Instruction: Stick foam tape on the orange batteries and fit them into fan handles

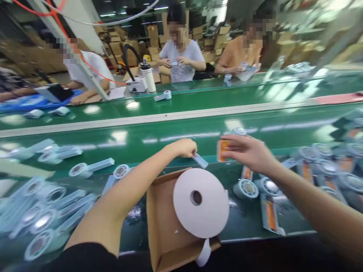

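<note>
My left hand (185,147) is closed round the pale blue handle of a small handheld fan (200,161) above the green belt. My right hand (247,152) pinches an orange-and-white card or label (222,150) beside it, with a round fan head (239,131) just behind the fingers. Below both hands a big white roll of tape or label backing (200,203) stands on edge in an open cardboard box (164,230).
Several pale blue fans lie on the belt at left (85,169) and right (246,189). A green conveyor (181,128) runs across. Three other people sit on its far side, handling parts. A white machine and cylinder (141,81) stand there.
</note>
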Demonstrator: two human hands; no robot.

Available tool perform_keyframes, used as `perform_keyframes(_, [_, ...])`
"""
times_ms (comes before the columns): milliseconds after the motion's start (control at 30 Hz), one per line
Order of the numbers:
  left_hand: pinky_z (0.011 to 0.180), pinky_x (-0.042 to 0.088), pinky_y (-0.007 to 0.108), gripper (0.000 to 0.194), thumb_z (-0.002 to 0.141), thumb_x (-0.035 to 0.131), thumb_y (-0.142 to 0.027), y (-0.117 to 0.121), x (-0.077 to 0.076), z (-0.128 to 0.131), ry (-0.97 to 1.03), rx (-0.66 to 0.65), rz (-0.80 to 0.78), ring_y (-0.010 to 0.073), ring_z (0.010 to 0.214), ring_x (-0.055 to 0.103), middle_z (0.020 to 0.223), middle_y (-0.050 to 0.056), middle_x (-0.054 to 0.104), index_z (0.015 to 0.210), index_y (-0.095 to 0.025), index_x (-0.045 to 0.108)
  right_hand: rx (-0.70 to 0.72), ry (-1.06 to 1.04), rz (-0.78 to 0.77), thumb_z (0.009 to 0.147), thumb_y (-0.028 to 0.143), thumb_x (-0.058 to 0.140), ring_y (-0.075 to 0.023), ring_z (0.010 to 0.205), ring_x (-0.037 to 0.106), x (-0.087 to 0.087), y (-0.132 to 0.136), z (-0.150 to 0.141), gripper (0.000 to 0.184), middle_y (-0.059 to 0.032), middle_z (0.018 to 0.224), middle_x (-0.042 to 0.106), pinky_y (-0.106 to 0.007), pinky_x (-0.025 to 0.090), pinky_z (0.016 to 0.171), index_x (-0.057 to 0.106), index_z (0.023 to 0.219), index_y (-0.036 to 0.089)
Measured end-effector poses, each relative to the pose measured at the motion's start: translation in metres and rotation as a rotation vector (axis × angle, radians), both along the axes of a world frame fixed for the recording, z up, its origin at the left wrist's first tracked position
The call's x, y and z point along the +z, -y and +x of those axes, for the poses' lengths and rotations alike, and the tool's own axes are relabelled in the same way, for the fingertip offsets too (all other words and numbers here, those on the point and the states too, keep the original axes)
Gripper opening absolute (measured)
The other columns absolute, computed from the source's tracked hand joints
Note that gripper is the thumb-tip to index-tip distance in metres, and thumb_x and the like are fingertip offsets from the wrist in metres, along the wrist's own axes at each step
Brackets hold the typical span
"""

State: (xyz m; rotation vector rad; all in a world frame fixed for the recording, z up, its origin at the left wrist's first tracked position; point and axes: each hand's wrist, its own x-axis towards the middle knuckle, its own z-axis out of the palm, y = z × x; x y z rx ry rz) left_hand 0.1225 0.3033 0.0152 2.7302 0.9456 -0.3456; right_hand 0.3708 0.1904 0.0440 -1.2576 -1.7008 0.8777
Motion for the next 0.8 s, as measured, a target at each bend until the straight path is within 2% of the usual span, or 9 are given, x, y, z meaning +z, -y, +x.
perform_keyframes(100, [0.072, 0.046, 0.026, 0.013, 0.085, 0.069, -0.024, -0.010, -0.004, -0.001, 0.056, 0.037, -0.013, 0.0183, 0.085, 0.071, 0.093, 0.001, 0.080, 0.090, -0.027, 0.081, 0.106, 0.121, -0.127, 0.078, 0.020, 0.081, -0.0247, 0.095, 0.082, -0.017, -0.036, -0.040, 0.044, -0.0062, 0.101, 0.084, -0.041, 0.067, 0.098, 0.078, 0.122, 0.021])
perform_keyframes(233, [0.070, 0.045, 0.027, 0.021, 0.092, 0.060, -0.028, -0.013, -0.008, -0.004, 0.120, 0.152, 0.009, 0.0196, 0.082, 0.070, 0.092, 0.003, 0.080, 0.098, -0.025, 0.079, 0.154, 0.584, -0.055, 0.094, 0.017, 0.071, -0.0206, 0.101, 0.080, -0.030, -0.045, -0.068, 0.041, -0.0047, 0.106, 0.084, -0.031, 0.062, 0.095, 0.072, 0.134, 0.023])
perform_keyframes(333, [0.076, 0.047, 0.028, 0.020, 0.092, 0.059, -0.027, -0.010, -0.010, -0.001, 0.165, 0.202, -0.005, 0.0215, 0.086, 0.071, 0.093, 0.003, 0.080, 0.099, -0.025, 0.078, 0.135, 0.817, -0.018, 0.101, 0.024, 0.064, -0.0250, 0.103, 0.079, -0.027, -0.038, -0.071, 0.038, -0.0058, 0.106, 0.084, -0.033, 0.058, 0.093, 0.069, 0.139, 0.024])
perform_keyframes(533, [0.087, 0.052, 0.033, 0.016, 0.099, 0.060, -0.026, -0.008, -0.009, 0.009, 0.234, 0.232, -0.073, 0.0185, 0.092, 0.069, 0.103, 0.005, 0.078, 0.102, -0.019, 0.073, 0.115, 1.080, -0.110, 0.101, 0.037, 0.064, -0.0367, 0.103, 0.077, -0.021, -0.032, -0.073, 0.042, -0.0146, 0.106, 0.081, -0.038, 0.055, 0.083, 0.067, 0.140, 0.024])
perform_keyframes(667, [0.097, 0.055, 0.041, 0.023, 0.103, 0.062, -0.038, -0.007, -0.009, 0.014, 0.258, 0.260, -0.105, 0.0199, 0.101, 0.070, 0.110, 0.006, 0.076, 0.105, -0.017, 0.072, 0.125, 1.175, -0.154, 0.103, 0.052, 0.052, -0.0385, 0.105, 0.076, -0.021, -0.030, -0.074, 0.046, -0.0159, 0.114, 0.079, -0.042, 0.056, 0.083, 0.066, 0.142, 0.031])
perform_keyframes(800, [0.099, 0.057, 0.044, 0.026, 0.103, 0.065, -0.041, -0.006, -0.008, 0.021, 0.245, 0.281, -0.118, 0.0209, 0.106, 0.070, 0.115, 0.007, 0.074, 0.110, -0.017, 0.072, 0.165, 1.214, -0.178, 0.096, 0.055, 0.060, -0.0384, 0.105, 0.076, -0.021, -0.038, -0.080, 0.046, -0.0161, 0.114, 0.079, -0.041, 0.056, 0.082, 0.073, 0.132, 0.030])
